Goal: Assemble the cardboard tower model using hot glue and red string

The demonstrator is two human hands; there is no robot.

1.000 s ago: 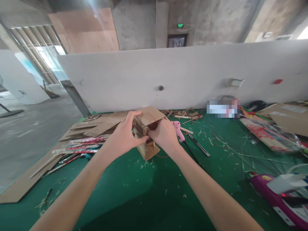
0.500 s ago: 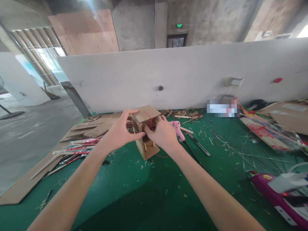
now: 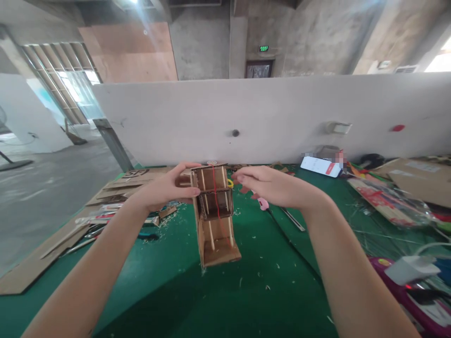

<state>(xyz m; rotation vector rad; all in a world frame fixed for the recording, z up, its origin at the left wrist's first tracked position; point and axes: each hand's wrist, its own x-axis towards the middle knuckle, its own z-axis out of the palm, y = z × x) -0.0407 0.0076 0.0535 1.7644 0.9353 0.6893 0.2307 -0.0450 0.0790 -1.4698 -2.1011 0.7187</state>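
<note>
Your left hand [image 3: 164, 188] is gripping the tall brown cardboard frame [image 3: 211, 206] between your hands, apparently steadying it, while your right hand [image 3: 273, 186] is hovering, fingers loosely extended, beside a small yellow ring [image 3: 230, 183], contact unclear.

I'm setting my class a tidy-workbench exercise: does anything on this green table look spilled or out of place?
Yes: pale shavings lie scattered over the green tabletop, on both sides of the cardboard model, looking like loose litter.

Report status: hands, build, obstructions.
Left hand grips cardboard frame. Right hand by yellow loop, contact unclear. Red string down frame's front. Pink glue gun near right hand.
</note>
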